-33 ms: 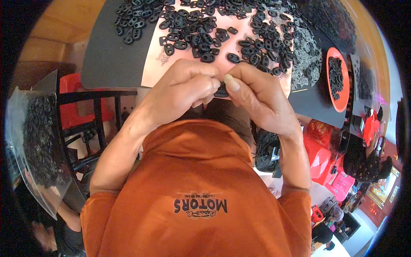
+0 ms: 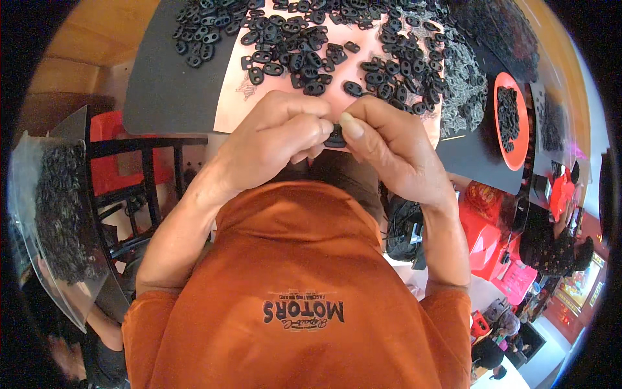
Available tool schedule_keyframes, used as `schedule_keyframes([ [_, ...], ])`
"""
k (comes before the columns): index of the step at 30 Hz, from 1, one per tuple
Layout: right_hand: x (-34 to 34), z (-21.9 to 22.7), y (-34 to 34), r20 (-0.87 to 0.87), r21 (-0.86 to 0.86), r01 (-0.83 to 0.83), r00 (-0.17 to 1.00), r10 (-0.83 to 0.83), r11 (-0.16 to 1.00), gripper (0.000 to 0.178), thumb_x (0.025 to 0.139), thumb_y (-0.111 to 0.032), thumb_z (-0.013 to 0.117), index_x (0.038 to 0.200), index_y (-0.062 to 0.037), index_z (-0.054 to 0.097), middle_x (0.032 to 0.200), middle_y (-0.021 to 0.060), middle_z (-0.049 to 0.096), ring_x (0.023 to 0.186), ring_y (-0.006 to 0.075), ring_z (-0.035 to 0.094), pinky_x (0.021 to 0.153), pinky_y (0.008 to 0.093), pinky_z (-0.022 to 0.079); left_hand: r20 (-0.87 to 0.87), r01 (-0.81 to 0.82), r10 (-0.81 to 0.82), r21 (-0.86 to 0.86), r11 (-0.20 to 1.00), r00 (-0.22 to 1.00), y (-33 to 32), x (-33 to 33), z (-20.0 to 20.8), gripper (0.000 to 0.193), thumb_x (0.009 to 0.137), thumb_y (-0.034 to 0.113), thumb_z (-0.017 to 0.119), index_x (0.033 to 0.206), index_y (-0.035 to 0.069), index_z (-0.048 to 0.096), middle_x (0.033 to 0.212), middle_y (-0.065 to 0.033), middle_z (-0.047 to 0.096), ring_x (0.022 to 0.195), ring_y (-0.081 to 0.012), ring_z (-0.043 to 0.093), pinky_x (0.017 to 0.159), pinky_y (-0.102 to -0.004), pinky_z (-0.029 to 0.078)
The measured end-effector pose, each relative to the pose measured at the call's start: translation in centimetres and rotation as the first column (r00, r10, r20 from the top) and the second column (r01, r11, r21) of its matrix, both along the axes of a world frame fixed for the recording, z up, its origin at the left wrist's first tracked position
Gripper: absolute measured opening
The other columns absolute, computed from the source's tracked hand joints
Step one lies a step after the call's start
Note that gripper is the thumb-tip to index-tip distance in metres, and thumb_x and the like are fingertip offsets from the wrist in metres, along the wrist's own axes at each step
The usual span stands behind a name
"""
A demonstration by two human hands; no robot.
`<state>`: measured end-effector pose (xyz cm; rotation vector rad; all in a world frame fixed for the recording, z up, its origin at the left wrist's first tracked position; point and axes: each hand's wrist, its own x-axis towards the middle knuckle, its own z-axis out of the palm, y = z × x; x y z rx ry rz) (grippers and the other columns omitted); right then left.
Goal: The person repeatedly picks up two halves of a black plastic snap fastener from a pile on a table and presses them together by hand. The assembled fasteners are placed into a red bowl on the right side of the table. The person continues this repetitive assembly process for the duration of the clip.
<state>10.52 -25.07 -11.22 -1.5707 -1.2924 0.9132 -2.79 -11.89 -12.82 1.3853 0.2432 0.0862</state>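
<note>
My left hand (image 2: 280, 133) and my right hand (image 2: 392, 144) meet at the near edge of the table, both with fingers pinched closed. Between their fingertips is a small black plastic cord lock (image 2: 335, 137), partly covered by the thumbs and fingers. Just beyond my hands, many black two-hole cord locks (image 2: 304, 55) lie scattered over a pale pink sheet (image 2: 228, 107). To their right spreads a heap of small metal springs (image 2: 463, 97).
An orange plate (image 2: 516, 155) of small black parts stands on the dark table (image 2: 162, 97) at the right. More cord locks (image 2: 206, 32) lie at the far left. A black-framed chair (image 2: 149, 162) is left of me, and red stools (image 2: 476, 240) are at the right.
</note>
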Motion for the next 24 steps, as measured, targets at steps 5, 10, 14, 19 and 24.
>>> schedule_keyframes([
  [5, 0.06, 0.11, -0.20, -0.125, -0.074, 0.032, 0.991, -0.041, 0.997, 0.025, 0.093, -0.021, 0.046, 0.089, 0.0011, 0.056, 0.060, 0.0020, 0.046, 0.055, 0.0095, 0.044, 0.049, 0.0253, 0.038, 0.020, -0.030, 0.030, 0.006, 1.000, 0.999, -0.24, -0.17, -0.47, 0.025, 0.083, 0.013, 0.042, 0.060, 0.003, 0.044, 0.055, 0.0006, 0.042, 0.051, -0.0066, 0.038, 0.047, -0.0235, 0.031],
  [10, 0.16, 0.28, -0.01, -0.149, -0.093, 0.043, 0.987, -0.057, 0.995, 0.026, 0.093, -0.022, 0.046, 0.086, 0.0010, 0.056, 0.061, 0.0025, 0.048, 0.056, 0.0091, 0.046, 0.050, 0.0250, 0.039, 0.025, -0.022, 0.021, 0.016, 1.000, 0.999, -0.10, -0.16, -0.50, 0.025, 0.083, 0.013, 0.041, 0.060, 0.003, 0.044, 0.055, 0.0005, 0.042, 0.051, -0.0067, 0.038, 0.047, -0.0236, 0.031],
  [14, 0.64, 0.16, -0.21, -0.130, -0.142, 0.076, 0.987, -0.095, 0.987, 0.024, 0.093, -0.020, 0.046, 0.086, 0.0012, 0.056, 0.064, 0.0035, 0.049, 0.057, 0.0099, 0.046, 0.051, 0.0253, 0.039, 0.034, -0.042, 0.041, 0.009, 0.999, 0.999, -0.22, -0.08, -0.60, 0.026, 0.084, 0.013, 0.041, 0.061, 0.003, 0.044, 0.054, 0.0006, 0.042, 0.052, -0.0067, 0.038, 0.047, -0.0239, 0.032],
  [19, 0.04, 0.21, 0.22, -0.065, -0.020, 0.020, 0.998, -0.021, 1.000, 0.022, 0.091, -0.018, 0.049, 0.085, 0.0018, 0.057, 0.065, 0.0044, 0.050, 0.058, 0.0105, 0.046, 0.052, 0.0262, 0.039, 0.006, -0.032, 0.032, 0.075, 0.997, 0.999, -0.03, -0.11, -0.50, 0.024, 0.086, 0.019, 0.044, 0.068, 0.004, 0.049, 0.058, 0.0017, 0.042, 0.052, -0.0053, 0.040, 0.046, -0.0221, 0.032],
  [24, -0.10, 0.08, 0.17, -0.132, -0.070, 0.093, 0.986, -0.102, 0.993, 0.021, 0.089, -0.017, 0.051, 0.087, 0.0025, 0.058, 0.065, 0.0034, 0.051, 0.058, 0.0086, 0.045, 0.050, 0.0254, 0.038, 0.093, -0.119, 0.106, 0.135, 0.984, 0.990, -0.70, 0.08, -0.50, 0.025, 0.088, 0.020, 0.048, 0.072, 0.002, 0.050, 0.058, 0.0006, 0.043, 0.052, -0.0075, 0.040, 0.048, -0.0243, 0.033],
])
